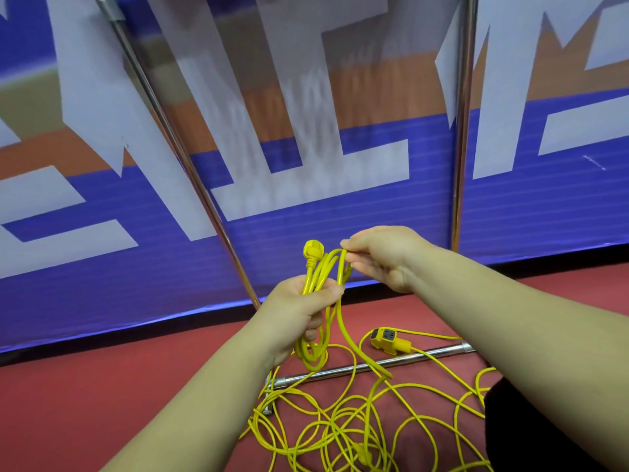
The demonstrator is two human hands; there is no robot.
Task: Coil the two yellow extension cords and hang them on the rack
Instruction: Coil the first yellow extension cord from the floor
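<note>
My left hand (pixel 299 311) grips a small coil of yellow extension cord (pixel 315 352), whose loops hang below the fist. The cord's yellow plug (pixel 313 251) sticks up above the hand. My right hand (pixel 384 257) pinches the top of a cord loop (pixel 340 264) just above the left hand. From there the cord runs down to a loose yellow tangle (pixel 357 427) on the red floor. A yellow socket block (pixel 386 340) lies on the floor by the rack's base bar (pixel 374 364).
The metal rack's two uprights (pixel 190 165) (pixel 461 131) rise in front of a blue, white and orange banner wall. A short rack foot (pixel 269 393) lies among the cords. A dark shape (pixel 531 430) is at the lower right.
</note>
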